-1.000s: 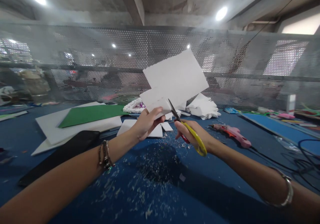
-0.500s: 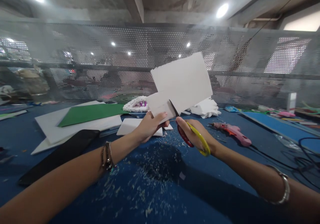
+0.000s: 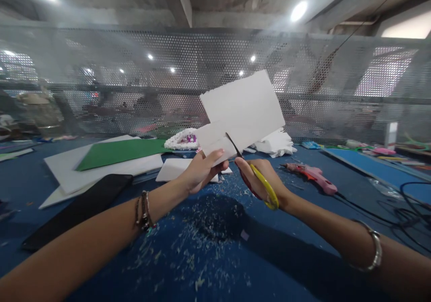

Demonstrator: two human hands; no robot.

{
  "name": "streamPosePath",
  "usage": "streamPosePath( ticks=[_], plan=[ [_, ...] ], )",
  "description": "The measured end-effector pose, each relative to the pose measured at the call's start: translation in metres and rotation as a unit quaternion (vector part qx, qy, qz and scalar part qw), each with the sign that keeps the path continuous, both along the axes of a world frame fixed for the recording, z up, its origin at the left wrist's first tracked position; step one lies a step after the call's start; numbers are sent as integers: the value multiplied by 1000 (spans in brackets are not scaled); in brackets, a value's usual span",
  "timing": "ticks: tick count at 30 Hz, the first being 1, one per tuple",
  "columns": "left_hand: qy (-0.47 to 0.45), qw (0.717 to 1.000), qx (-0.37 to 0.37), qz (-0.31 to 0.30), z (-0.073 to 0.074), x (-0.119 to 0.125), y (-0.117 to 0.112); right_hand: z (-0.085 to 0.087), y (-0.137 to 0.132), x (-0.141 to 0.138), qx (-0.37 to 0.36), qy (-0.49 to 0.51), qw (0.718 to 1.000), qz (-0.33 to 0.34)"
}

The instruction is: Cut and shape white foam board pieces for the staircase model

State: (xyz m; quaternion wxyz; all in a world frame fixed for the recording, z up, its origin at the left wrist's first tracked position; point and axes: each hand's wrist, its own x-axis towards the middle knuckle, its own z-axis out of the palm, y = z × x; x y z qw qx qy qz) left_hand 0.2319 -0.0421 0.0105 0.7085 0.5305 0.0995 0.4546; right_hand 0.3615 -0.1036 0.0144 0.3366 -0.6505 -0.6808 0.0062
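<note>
My left hand (image 3: pixel 204 169) pinches the lower left corner of a white foam or card sheet (image 3: pixel 245 108), held up above the table. A smaller white flap at this corner lies partly over the larger sheet; I cannot tell whether the two are joined. My right hand (image 3: pixel 262 178) is closed round scissors (image 3: pixel 269 187) with one yellow and one red handle. Their dark blade lies against the sheet, just right of my left thumb. The other blade is hidden behind the white material.
White sheets (image 3: pixel 63 165) and a green sheet (image 3: pixel 124 151) lie left, near a black flat object (image 3: pixel 81 212). At right are a pink glue gun (image 3: pixel 313 178) with a black cord and a blue board (image 3: pixel 370 169). Small white scraps (image 3: pixel 198 248) litter the blue table (image 3: pixel 279 266). A perforated panel stands behind.
The scissor handles have drawn closer together, with the red one now mostly hidden. The sheet stays in my left hand. The whole view has shifted slightly.
</note>
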Motion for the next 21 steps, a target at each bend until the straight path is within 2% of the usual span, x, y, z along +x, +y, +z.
streamPosePath(
  ticks=[6,14,17,21],
  plan=[
    [-3,999,-40,-2,1,2,-1,-2,1,-1,11,13,1000,3],
    [19,997,-81,4,4,1,-5,-4,3,3,27,-35,999,10],
    [17,995,-98,31,6,0,-7,-3,3,-1,17,-38,999,-2],
    [4,993,-82,79,6,1,-6,-4,3,-3,20,-47,999,-2]
  ],
)
